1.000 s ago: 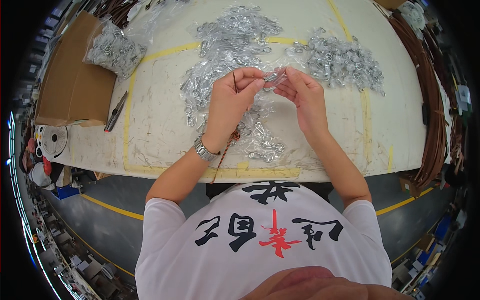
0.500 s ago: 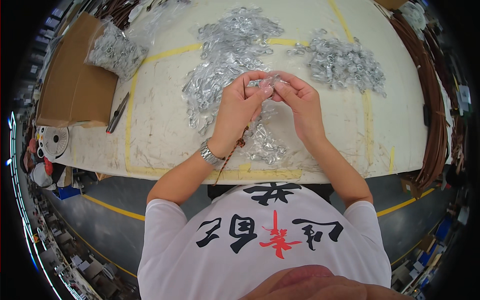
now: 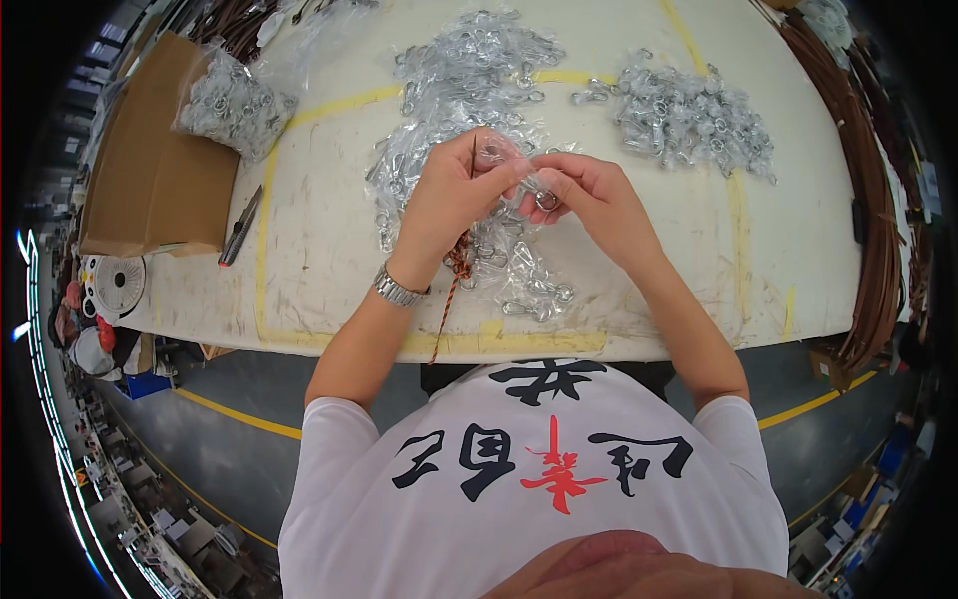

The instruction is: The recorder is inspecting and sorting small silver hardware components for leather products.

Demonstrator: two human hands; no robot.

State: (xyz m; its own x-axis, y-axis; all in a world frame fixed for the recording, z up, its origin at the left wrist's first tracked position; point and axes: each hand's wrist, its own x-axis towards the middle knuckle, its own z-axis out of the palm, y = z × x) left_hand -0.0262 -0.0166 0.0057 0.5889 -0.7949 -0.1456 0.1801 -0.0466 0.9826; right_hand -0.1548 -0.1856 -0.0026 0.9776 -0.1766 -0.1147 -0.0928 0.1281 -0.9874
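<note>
My left hand (image 3: 454,190) pinches a small clear plastic bag (image 3: 499,150), its crumpled film spreading above the fingertips. Close beside it, the fingers of my right hand (image 3: 596,195) are closed on a metal clasp with a ring (image 3: 546,200), partly covered by film. A thin dark pointed thing sticks up by my left fingers; its kind is unclear. Below the left wrist hangs an orange-brown braided cord (image 3: 446,309). Several bagged metal clasps (image 3: 539,285) lie under my hands, and a large heap of bagged clasps (image 3: 469,75) stretches away behind them.
Another heap of bagged clasps (image 3: 689,115) lies at the right. On the left are a cardboard box (image 3: 155,160), a full plastic bag of metal parts (image 3: 235,105), a utility knife (image 3: 240,228) and a small fan (image 3: 118,285). Brown strips (image 3: 868,200) line the table's right edge.
My hands have drawn slightly apart, the left one moving left. The clasp's ring now shows at my right fingertips, and more film shows above my left fingers.
</note>
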